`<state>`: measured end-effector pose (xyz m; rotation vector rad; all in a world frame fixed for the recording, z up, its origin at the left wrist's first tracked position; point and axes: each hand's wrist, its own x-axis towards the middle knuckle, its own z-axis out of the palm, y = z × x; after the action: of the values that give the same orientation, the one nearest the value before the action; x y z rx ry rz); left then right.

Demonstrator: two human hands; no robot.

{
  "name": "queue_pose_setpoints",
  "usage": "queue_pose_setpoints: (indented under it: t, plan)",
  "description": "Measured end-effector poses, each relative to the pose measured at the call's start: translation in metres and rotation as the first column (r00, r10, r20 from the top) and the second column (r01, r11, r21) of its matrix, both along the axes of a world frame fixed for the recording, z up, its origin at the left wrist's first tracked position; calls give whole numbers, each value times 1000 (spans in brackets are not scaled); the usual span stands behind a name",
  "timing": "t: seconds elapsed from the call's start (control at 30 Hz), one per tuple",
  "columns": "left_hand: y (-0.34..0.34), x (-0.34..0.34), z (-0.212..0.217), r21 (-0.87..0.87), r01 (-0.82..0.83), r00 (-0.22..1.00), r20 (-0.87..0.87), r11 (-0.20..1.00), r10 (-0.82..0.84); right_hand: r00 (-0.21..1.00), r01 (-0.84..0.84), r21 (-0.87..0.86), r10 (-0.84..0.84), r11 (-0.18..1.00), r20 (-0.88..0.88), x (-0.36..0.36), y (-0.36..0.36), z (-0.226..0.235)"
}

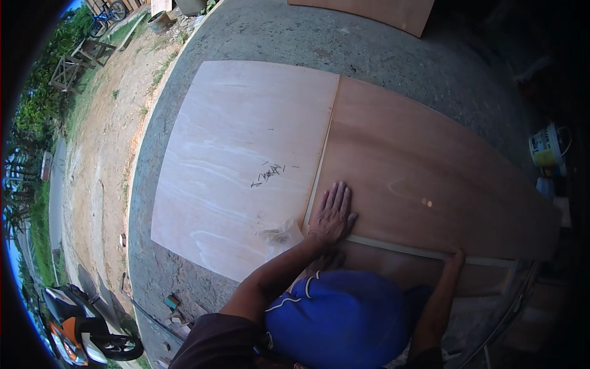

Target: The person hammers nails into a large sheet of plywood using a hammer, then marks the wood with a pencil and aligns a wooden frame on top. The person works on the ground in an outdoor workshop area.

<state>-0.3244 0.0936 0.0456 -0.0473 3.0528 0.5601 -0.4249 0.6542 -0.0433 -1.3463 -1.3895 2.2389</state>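
A brown plywood sheet (405, 160) lies at the right, beside a paler plywood sheet (227, 135); a narrow pale strip shows along their seam. My left hand (332, 215) rests flat on the brown sheet near that seam, fingers stretched forward. At the sheet's near edge, my right hand (455, 256) grips the border, its fingers partly hidden. Light wooden framing (405, 248) shows under this edge. Several loose nails (269, 173) are scattered on the pale sheet. A crumpled clear plastic bag (284, 232) lies close to my left forearm.
Rough concrete floor (258, 43) surrounds the sheets. Another wood panel (375, 12) lies at the far side. A white bucket (549, 146) stands at the right. Small scraps (175, 307) lie at the near left. Outside on the left are a motorcycle (80, 335) and a blue bicycle (107, 17).
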Motion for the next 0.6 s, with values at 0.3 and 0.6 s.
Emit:
queue_pose_setpoints:
  t: [0.3,0.6]
  plan:
    - [-14,4,-3,108,48,997,-63,993,-41,995,13,30,-16,999,95,12,-5,10]
    - [-18,-1,-3,139,61,996,-76,988,-51,993,19,10,-20,1000,115,18,-2,13]
